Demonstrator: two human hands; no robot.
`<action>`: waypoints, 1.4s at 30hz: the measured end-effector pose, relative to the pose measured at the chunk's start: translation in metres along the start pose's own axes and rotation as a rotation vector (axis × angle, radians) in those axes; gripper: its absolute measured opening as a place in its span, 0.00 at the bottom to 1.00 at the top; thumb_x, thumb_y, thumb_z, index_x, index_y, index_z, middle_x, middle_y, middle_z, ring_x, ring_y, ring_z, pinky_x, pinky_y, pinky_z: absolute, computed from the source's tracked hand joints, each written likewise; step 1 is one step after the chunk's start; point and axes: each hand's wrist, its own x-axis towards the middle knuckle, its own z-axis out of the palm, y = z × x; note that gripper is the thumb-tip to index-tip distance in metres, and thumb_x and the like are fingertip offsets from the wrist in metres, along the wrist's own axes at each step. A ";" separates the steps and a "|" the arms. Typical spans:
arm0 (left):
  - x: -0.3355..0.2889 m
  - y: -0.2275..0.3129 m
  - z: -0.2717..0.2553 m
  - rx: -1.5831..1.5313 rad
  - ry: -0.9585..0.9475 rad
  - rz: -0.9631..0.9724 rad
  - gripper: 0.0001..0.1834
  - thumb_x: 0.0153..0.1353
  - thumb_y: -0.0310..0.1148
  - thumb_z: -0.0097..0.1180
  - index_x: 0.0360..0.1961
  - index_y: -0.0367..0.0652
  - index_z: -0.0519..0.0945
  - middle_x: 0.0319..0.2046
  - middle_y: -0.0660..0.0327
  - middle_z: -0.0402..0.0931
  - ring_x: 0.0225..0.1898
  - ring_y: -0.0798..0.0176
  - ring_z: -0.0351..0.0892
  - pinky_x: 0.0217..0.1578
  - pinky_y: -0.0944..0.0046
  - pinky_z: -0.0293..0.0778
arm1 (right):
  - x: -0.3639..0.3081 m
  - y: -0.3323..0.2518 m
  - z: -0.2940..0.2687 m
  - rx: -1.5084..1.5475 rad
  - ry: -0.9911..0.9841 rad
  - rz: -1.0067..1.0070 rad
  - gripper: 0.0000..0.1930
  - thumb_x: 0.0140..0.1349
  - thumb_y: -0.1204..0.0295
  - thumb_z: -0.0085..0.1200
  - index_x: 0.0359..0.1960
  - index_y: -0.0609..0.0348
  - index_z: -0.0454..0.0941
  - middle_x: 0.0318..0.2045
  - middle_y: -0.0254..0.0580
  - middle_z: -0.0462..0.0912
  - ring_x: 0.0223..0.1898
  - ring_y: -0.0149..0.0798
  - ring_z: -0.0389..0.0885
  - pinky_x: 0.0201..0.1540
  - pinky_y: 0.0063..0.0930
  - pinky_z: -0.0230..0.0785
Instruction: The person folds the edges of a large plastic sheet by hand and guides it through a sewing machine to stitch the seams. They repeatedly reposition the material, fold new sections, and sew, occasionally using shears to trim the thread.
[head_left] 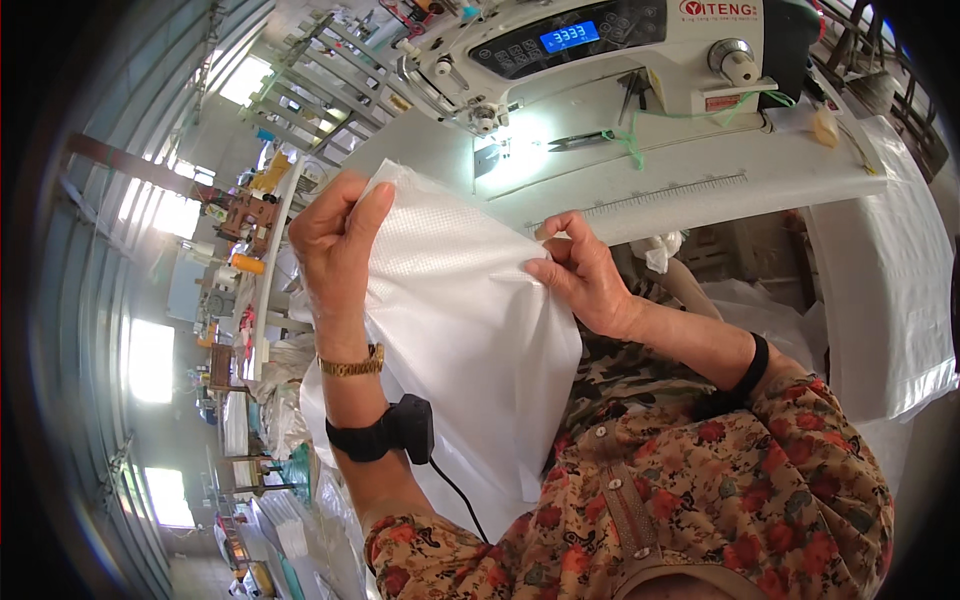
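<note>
Both my hands hold up a sheet of white woven plastic fabric (460, 330), which drapes down over my lap. My left hand (340, 235) pinches its upper left corner between thumb and fingers. On the other side, my right hand (585, 275) grips the right edge, thumb against the fingers. Just beyond the fabric stands a white sewing machine (600, 70) with a lit blue display. Its lamp shines on the needle area, close to the fabric's raised corner but apart from it.
Dark thread snips (580, 141) lie on the machine bed beside green thread (632, 145). A ruler scale (660, 198) runs along the table's near edge. More white plastic sheeting (885, 290) hangs at the right. Shelving with an orange spool (247, 264) stands at the left.
</note>
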 end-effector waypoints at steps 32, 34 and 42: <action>-0.069 -0.055 0.105 -0.151 -0.180 -0.345 0.10 0.61 0.30 0.60 0.26 0.34 0.76 0.16 0.74 0.60 0.20 0.79 0.54 0.20 0.74 0.54 | -0.038 0.001 -0.082 -0.914 -0.543 0.299 0.21 0.61 0.59 0.60 0.45 0.64 0.72 0.28 0.43 0.79 0.31 0.38 0.78 0.37 0.31 0.71; -0.066 -0.049 0.108 -0.156 -0.184 -0.324 0.10 0.61 0.29 0.59 0.26 0.34 0.76 0.15 0.73 0.59 0.19 0.79 0.54 0.19 0.72 0.52 | -0.019 -0.001 -0.079 -0.655 -0.171 0.012 0.29 0.58 0.54 0.62 0.52 0.64 0.69 0.30 0.42 0.80 0.34 0.43 0.79 0.39 0.35 0.71; -0.056 -0.030 0.110 -0.182 -0.218 -0.269 0.11 0.61 0.31 0.61 0.26 0.34 0.78 0.15 0.73 0.60 0.19 0.80 0.54 0.19 0.73 0.51 | 0.026 0.000 -0.053 -0.203 -0.437 0.345 0.33 0.64 0.39 0.45 0.21 0.61 0.70 0.17 0.30 0.61 0.23 0.27 0.59 0.23 0.28 0.56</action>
